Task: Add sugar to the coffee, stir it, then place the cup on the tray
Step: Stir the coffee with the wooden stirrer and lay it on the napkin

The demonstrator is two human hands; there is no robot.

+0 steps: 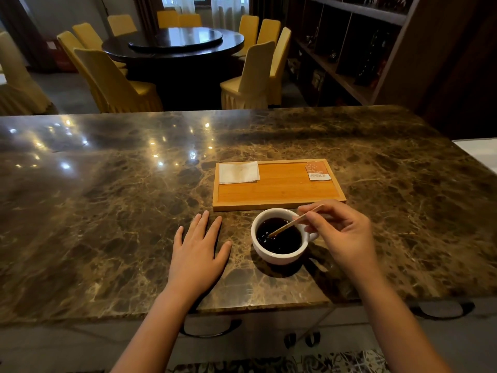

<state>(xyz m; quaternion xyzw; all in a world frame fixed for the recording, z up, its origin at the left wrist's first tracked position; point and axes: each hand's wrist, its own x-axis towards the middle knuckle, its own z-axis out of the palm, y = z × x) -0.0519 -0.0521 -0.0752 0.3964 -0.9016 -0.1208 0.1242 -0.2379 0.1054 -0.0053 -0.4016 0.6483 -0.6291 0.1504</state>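
— Two bare hands: what do we see them doing?
— Our left hand (197, 247) lies flat, fingers spread, on the glossy marble table (107, 211). Our right hand (341, 232) pinches a thin wooden stirrer (290, 223) dipped into dark coffee in a round white cup (278, 255).
— And the tray?
— A rectangular wooden tray (277, 193) sits just beyond the cup, a white napkin (238, 172) at its far-left corner, an orange sugar packet (317, 170) far-right, its print unreadable.

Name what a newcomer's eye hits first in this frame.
The white cup of dark coffee, near the marble counter's front edge, with the right hand dipping a wooden stirrer into it. Just behind lies the wooden tray; the left hand rests flat beside the cup.
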